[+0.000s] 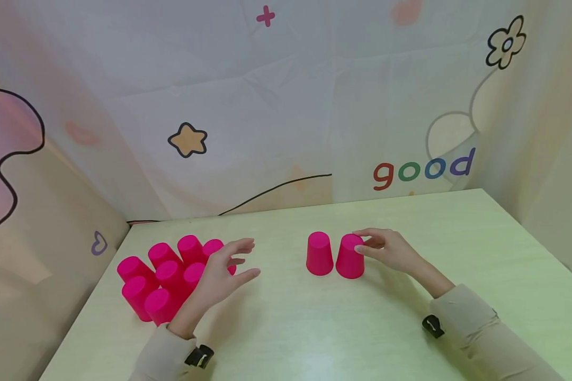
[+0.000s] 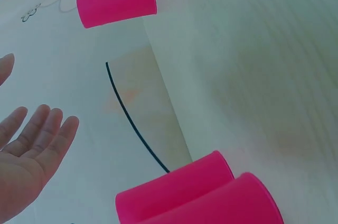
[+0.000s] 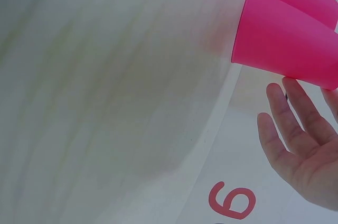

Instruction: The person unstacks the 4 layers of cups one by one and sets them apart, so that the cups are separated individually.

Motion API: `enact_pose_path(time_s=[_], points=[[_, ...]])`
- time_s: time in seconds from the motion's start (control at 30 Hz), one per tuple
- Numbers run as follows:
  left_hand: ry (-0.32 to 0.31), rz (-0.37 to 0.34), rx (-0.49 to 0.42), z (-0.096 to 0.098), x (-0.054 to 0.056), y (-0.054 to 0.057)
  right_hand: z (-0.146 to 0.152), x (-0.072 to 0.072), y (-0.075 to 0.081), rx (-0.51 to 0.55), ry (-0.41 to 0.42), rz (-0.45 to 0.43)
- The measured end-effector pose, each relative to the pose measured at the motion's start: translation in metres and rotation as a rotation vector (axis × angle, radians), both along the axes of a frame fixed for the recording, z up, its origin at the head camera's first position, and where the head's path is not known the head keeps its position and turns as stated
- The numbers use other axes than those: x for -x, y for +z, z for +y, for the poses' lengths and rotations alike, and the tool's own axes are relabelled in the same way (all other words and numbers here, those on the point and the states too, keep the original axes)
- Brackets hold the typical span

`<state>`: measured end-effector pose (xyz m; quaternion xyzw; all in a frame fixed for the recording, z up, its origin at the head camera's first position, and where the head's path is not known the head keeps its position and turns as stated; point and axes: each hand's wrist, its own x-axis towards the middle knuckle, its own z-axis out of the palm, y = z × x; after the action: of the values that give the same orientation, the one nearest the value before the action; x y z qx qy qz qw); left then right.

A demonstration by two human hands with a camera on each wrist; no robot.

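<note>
Two bright pink cups stand upside down side by side on the table: a left cup and a right cup, a narrow gap between them. My right hand is at the upper right side of the right cup, thumb tip over its front, index fingertip by its top edge. In the right wrist view its fingers are extended, a fingertip right at the cup's side. My left hand hovers empty with spread fingers beside a cluster of pink cups, partly hiding them.
Several upside-down cups crowd the table's left part. The pale table ends at a printed cloth backdrop behind, with cloth on the left and right too. A black clip-like piece sits at the right sleeve.
</note>
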<state>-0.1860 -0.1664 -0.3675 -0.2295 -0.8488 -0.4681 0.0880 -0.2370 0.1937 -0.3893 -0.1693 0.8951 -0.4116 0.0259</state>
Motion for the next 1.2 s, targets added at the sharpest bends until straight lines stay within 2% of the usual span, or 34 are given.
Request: enact_pose_path(time_s=[0.23, 0.4, 0.67, 0.83, 1.0, 1.2], points=[[-0.049, -0.046, -0.021, 0.012, 0.012, -0.002, 0.0, 0.001, -0.002, 0.002, 0.001, -0.002], [-0.059, -0.102, -0.015, 0.024, 0.023, -0.01, 0.0, 0.003, -0.003, 0.002, 0.002, -0.01], [-0.068, -0.087, 0.016, 0.046, 0.036, -0.021, 0.001, 0.001, -0.002, 0.0, 0.001, -0.015], [-0.075, -0.111, 0.049, 0.058, 0.041, -0.025, 0.001, 0.001, 0.0, 0.0, 0.003, -0.007], [-0.09, -0.136, 0.029, 0.067, 0.048, -0.029, 0.001, 0.0, 0.0, 0.007, 0.002, -0.008], [-0.079, -0.15, 0.011, 0.075, 0.055, -0.034, 0.001, 0.0, 0.0, 0.007, 0.003, -0.003]])
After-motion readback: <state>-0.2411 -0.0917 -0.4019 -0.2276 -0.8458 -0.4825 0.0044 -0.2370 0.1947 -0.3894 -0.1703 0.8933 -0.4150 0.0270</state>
